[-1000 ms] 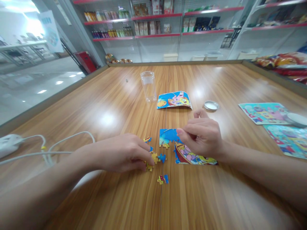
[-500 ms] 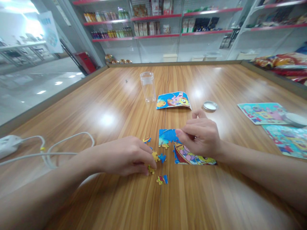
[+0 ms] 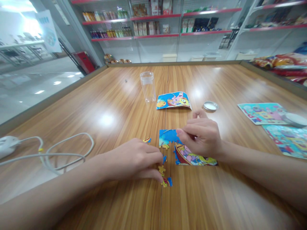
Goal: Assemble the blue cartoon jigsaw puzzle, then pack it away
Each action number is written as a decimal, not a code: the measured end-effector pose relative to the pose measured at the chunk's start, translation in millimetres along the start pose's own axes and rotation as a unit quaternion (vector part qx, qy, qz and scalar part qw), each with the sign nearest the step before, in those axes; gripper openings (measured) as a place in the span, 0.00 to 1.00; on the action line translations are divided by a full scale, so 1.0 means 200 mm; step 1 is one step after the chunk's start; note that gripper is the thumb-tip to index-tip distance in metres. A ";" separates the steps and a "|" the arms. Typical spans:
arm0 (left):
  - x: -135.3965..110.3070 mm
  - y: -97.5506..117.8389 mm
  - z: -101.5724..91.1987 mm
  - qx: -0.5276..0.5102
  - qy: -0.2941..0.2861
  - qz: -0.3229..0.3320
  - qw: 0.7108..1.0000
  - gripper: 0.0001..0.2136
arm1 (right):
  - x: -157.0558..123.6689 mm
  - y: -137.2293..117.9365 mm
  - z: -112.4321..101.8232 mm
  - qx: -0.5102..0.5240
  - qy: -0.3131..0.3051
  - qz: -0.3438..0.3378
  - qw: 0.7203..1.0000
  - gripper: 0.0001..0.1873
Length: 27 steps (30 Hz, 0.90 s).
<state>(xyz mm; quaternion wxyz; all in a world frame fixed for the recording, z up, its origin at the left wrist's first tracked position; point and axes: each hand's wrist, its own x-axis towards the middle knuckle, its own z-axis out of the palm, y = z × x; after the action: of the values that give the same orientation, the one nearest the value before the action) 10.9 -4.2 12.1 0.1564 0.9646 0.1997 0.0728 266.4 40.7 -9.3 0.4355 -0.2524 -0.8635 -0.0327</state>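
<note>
My left hand (image 3: 141, 159) is over loose jigsaw pieces, its thumb and forefinger apart. The thumb tip touches a red and yellow piece (image 3: 164, 182), which lies against a blue piece (image 3: 170, 181). A yellow piece (image 3: 161, 170) shows between thumb and forefinger; other pieces are partly hidden beneath the hand. Behind it is a small orange and blue piece (image 3: 146, 140). My right hand (image 3: 202, 137) is curled over the partly joined cartoon puzzle (image 3: 183, 156), covering its upper right. Its fingers are closed, and whatever may be inside them is hidden.
A clear plastic jar (image 3: 148, 88) stands behind a curved picture card (image 3: 174, 100). A round lid (image 3: 210, 106) lies to the right of the card. Two more pictures (image 3: 262, 112) lie at far right, with another lid (image 3: 297, 119) on them. A white cable (image 3: 69, 137) loops at left.
My left hand has moved right and spread its fingers, and loose pieces have slid right and slightly nearer with it. My right hand stays over the puzzle.
</note>
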 end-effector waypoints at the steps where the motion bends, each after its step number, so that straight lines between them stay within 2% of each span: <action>1: 0.00 0.00 -0.02 -0.009 -0.002 -0.001 1.000 0.13 | 0.00 0.00 0.00 0.000 0.000 0.000 1.000 0.21; 4: -0.02 -0.01 -0.07 -0.022 -0.026 -0.002 0.999 0.07 | 0.00 0.00 0.00 0.003 0.001 -0.004 1.000 0.21; 8: -0.03 -0.01 -0.08 0.008 -0.055 0.010 0.998 0.14 | 0.01 0.00 0.00 0.006 0.005 -0.004 1.000 0.22; 11: -0.02 -0.01 -0.06 0.011 -0.064 0.018 0.998 0.11 | 0.01 -0.01 0.00 0.003 0.007 -0.004 1.000 0.22; 15: -0.01 -0.01 -0.04 0.005 -0.053 0.012 0.999 0.07 | 0.01 -0.01 -0.01 0.000 0.003 -0.010 1.000 0.22; 27: -0.02 -0.02 -0.04 -0.008 -0.023 -0.038 0.999 0.14 | 0.01 -0.01 0.00 0.001 -0.004 -0.006 1.000 0.21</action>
<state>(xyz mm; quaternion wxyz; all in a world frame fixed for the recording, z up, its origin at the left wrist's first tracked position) 5.0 0.0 18.0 0.1714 0.9563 0.2322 0.0461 264.9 40.4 -7.9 0.4316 -0.2470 -0.8669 -0.0335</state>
